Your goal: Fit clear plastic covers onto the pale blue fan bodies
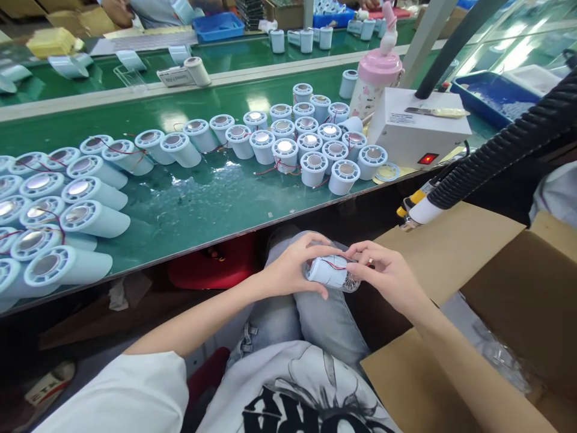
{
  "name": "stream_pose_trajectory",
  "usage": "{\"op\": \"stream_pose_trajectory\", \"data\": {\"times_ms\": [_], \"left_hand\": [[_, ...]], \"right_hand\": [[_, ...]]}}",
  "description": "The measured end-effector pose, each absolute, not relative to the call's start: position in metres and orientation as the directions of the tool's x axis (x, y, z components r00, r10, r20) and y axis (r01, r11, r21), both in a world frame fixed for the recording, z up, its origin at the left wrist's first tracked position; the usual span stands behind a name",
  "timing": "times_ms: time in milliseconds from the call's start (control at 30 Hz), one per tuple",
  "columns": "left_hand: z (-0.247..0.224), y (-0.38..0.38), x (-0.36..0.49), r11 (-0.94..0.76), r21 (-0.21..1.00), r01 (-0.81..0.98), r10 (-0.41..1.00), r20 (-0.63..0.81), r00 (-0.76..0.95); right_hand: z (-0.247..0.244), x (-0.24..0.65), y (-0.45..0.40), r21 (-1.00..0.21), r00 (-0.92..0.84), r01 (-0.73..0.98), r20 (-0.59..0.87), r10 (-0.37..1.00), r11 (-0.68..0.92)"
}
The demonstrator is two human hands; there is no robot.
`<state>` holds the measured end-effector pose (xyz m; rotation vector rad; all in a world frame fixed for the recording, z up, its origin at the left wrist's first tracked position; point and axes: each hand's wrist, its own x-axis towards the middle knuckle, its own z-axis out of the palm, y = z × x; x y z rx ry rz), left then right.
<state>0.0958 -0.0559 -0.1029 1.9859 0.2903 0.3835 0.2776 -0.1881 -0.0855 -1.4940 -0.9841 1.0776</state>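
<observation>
Cradling a pale-blue cylinder (325,274), the left fingers (318,250) grasp its body; the right fingers (367,272) pinch near its red wire (334,265) and clear end piece (351,283). This one looks partly assembled. Beyond the fingers, similar cylinders (313,171) crowd the green bench (202,204), seemingly without clear pieces.

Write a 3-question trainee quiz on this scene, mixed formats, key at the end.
1. Multiple choice: what colour is the lit switch on the white box?
a) blue
b) red
c) green

2. True or false: the left hand holds a pale-blue housing that is tilted, not upright.

3. Fill in the blank: the other housings in front of the person rest on a ____ work surface.

Key: 1 b; 2 true; 3 green.
</observation>
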Motion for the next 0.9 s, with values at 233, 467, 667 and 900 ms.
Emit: {"op": "stream_pose_trajectory", "data": {"times_ms": [233, 467, 667, 900], "left_hand": [[-0.097, -0.064, 0.096, 0.064, 0.996, 0.057, 0.343, -0.076, 0.936], [-0.092, -0.070, 0.094, 0.270, 0.961, 0.061, 0.399, -0.170, 0.901], [-0.078, -0.067, 0.092, 0.096, 0.994, 0.055, 0.348, -0.085, 0.934], [-0.074, -0.064, 0.089, -0.079, 0.997, -0.013, 0.323, 0.038, 0.946]], "right_hand": [[-0.089, 0.286, -0.192, -0.984, 0.204, -0.139, -0.141, 0.969, -0.114], [-0.088, 0.282, -0.212, -0.798, 0.074, 0.573, 0.278, 0.958, 0.187], [-0.088, 0.286, -0.215, -0.896, 0.103, 0.436, 0.145, 0.984, 0.087], [-0.080, 0.283, -0.214, -0.987, 0.133, 0.147, -0.037, 0.990, -0.057]]}}
